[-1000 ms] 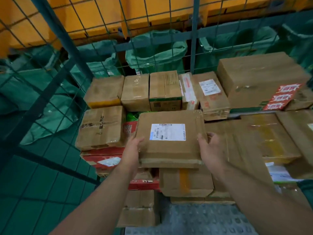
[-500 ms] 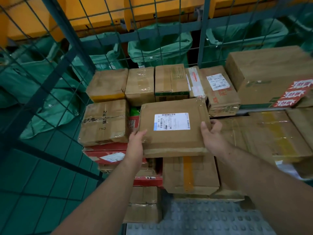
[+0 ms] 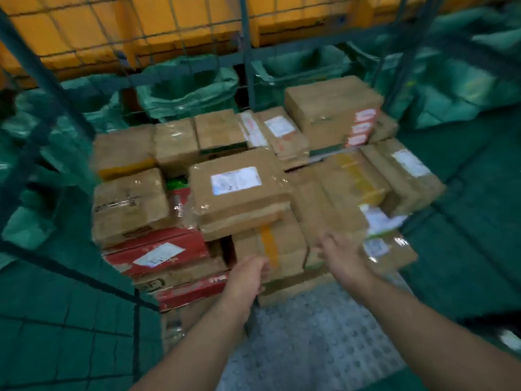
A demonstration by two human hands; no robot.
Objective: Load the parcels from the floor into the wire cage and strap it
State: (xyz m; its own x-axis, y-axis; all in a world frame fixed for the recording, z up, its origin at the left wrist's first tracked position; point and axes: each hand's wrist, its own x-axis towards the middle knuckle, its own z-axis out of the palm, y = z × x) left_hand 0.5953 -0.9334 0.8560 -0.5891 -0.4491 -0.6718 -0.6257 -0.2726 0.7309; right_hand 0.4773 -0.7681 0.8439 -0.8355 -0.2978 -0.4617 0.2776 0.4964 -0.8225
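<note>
Left hand (image 3: pixel 248 273) and right hand (image 3: pixel 339 256) hold nothing, my fingers loose, close before the stack (image 3: pixel 132 204); the labelled parcel (image 3: pixel 239 193) lies on top inside the wire cage (image 3: pixel 248 52).

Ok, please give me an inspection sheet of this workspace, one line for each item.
Surface: studded grey cage floor, parcels stacked on its far part.
Job's things: white-labelled parcel lies on top of the stack inside the wire cage; no strap seen.
Clutter: nothing seen.
Grips: left hand and right hand low before the stack, fingers relaxed, holding nothing; image blurred.
Cables: nothing seen.
Surroundings: green sacks and yellow bins behind the mesh.
</note>
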